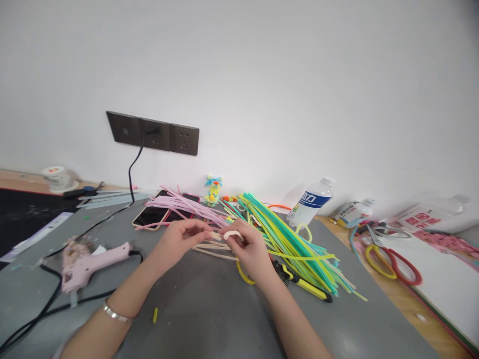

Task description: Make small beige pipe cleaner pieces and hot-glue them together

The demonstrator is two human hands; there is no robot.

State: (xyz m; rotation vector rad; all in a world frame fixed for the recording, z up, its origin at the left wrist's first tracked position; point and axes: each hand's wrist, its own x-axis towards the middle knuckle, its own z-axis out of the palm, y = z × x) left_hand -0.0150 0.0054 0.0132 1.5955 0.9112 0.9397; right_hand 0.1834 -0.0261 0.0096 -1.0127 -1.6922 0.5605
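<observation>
My left hand [179, 239] and my right hand [252, 249] meet over the grey mat [209, 309]. Both pinch a short cream pipe cleaner [232, 234] bent into a curve between the fingertips. Cream pipe cleaners [209, 249] lie just under the hands. Behind them a pink bundle [179, 205] crosses two phones [157, 214], and a green and yellow bundle [295, 239] fans out to the right. A metal bracelet sits on my left wrist.
A pink glue gun [90, 262] with a black cord lies at the left. A yellow utility knife [303, 281] rests beside my right wrist. Farther right are a plastic bottle [310, 202], scissors and wire loops [392, 259]. A small pipe cleaner figure [213, 189] stands by the wall under the sockets [153, 133].
</observation>
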